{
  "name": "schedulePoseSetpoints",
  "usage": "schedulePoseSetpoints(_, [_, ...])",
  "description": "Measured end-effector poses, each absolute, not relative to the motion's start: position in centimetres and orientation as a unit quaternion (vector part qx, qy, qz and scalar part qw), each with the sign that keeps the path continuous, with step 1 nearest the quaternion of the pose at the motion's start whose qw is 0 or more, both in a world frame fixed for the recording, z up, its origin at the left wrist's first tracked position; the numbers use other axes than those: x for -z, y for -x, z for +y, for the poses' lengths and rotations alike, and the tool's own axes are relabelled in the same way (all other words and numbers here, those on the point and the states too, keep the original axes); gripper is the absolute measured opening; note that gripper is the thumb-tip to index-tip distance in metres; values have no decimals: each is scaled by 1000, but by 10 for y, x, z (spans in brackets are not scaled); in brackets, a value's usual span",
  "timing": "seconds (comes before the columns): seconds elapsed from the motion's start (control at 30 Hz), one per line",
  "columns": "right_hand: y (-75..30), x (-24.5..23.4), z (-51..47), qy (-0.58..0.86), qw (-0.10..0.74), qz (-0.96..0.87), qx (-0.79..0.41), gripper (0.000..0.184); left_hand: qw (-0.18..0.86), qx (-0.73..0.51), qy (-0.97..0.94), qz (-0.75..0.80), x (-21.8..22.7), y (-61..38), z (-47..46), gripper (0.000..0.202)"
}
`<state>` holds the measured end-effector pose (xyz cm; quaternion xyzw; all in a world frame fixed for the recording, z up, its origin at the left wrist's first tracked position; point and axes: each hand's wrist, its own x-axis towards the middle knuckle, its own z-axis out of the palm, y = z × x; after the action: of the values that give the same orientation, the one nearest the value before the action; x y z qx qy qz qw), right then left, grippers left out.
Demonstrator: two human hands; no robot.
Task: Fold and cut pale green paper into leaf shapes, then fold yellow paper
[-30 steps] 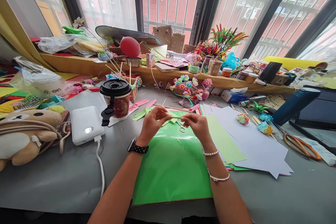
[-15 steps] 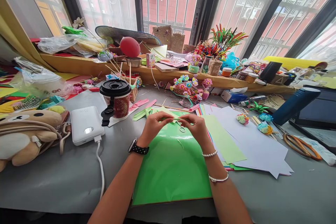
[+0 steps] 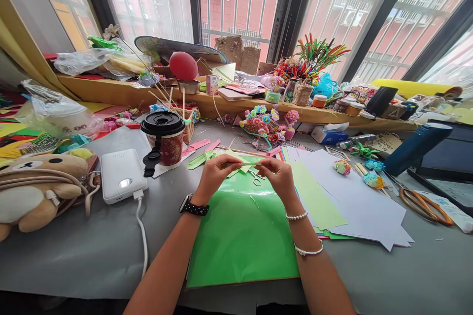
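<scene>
Between my two hands a narrow light green paper strip (image 3: 252,164) stretches level, seen nearly edge-on. My left hand (image 3: 218,173) pinches one end between thumb and finger. The other end is pinched by my right hand (image 3: 279,175). Both hands are above the far part of a glossy green sheet (image 3: 244,241). Small scissors (image 3: 256,180) lie on that sheet below the strip, their blades partly covered by my right fingers. A thin paper scrap (image 3: 254,202) rests nearer to me. Light green paper pieces (image 3: 200,159) lie beyond my left hand.
Left stand a lidded paper cup (image 3: 166,140), a white power bank (image 3: 123,175) with a cable, and a plush bear (image 3: 40,192). White paper sheets (image 3: 354,197) and a light green sheet (image 3: 318,197) spread out right, near larger scissors (image 3: 424,206). Pipe-cleaner flowers (image 3: 264,123) sit behind.
My hands have drawn slightly apart, the right one moving a little right. The strip now shows as a thin straight line between them; before, it looked broader and shorter.
</scene>
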<state>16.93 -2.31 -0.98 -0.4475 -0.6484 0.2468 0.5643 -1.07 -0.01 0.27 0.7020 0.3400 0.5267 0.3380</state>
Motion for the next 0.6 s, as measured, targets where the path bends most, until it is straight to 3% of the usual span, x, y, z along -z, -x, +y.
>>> schedulePoseSetpoints(0.6, [-173, 7, -25, 436, 601, -615, -264, 15, 423, -557, -629, 338, -3, 15, 2, 15])
